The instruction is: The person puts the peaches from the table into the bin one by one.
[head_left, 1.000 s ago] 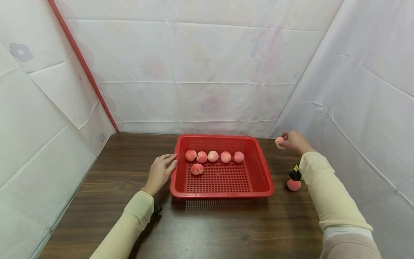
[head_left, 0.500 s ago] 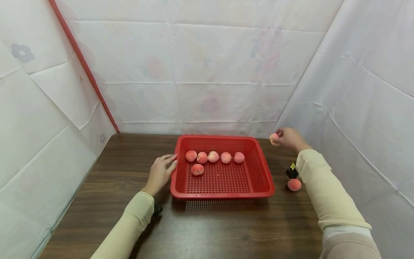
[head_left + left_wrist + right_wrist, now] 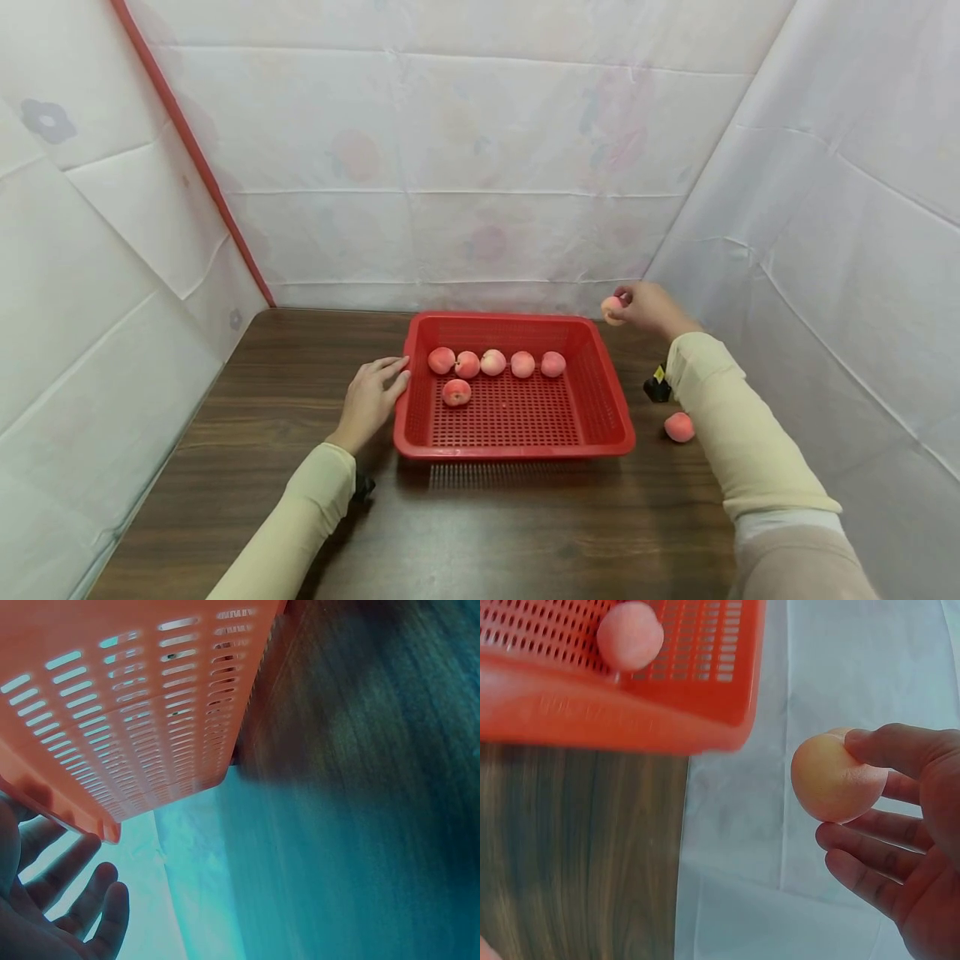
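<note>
Red basket [image 3: 611,400] mid-worktop [image 3: 300,500], six peaches inside: five in a back row, one in front. Loose peach [image 3: 678,427] on worktop right of basket. Left hand [image 3: 370,398] flat, fingers straight against basket's left rim. Right hand [image 3: 648,307] pinches a pale pink-orange peach [image 3: 612,310], just off basket's far right corner.

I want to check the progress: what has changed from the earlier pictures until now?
The right hand, pinching a peach, moved left toward the red basket's far right corner. Unchanged: the left hand rests on the basket's left rim, six peaches inside, one peach on the table.
</note>
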A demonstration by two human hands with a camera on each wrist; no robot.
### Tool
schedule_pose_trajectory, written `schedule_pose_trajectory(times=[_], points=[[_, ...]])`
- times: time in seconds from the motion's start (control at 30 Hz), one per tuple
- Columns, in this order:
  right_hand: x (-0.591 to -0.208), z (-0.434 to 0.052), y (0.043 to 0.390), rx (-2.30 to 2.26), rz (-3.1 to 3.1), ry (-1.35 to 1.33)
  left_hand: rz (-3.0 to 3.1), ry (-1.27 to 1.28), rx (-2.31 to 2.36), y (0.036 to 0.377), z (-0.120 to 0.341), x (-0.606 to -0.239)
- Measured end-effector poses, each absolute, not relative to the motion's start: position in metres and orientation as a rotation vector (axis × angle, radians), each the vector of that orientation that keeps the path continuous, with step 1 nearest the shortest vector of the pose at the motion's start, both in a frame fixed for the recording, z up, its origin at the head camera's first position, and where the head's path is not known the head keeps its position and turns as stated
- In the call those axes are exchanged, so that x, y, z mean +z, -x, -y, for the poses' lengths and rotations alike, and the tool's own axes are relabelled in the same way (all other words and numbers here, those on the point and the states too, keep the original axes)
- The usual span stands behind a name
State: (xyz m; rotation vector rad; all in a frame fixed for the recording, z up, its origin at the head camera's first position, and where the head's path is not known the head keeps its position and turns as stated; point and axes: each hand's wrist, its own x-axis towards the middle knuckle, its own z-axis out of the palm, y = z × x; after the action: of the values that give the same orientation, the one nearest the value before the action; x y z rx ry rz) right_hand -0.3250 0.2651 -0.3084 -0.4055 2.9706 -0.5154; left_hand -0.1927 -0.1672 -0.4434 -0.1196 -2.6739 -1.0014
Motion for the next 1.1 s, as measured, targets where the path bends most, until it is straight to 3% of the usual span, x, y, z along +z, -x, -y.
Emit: schedule_pose_trajectory(times=[1.1], points=[[-0.349, -0.175, 0.327, -0.625, -2.856, 0.600, 2.668, 0.109, -0.996, 0.191, 0.169, -0.446]])
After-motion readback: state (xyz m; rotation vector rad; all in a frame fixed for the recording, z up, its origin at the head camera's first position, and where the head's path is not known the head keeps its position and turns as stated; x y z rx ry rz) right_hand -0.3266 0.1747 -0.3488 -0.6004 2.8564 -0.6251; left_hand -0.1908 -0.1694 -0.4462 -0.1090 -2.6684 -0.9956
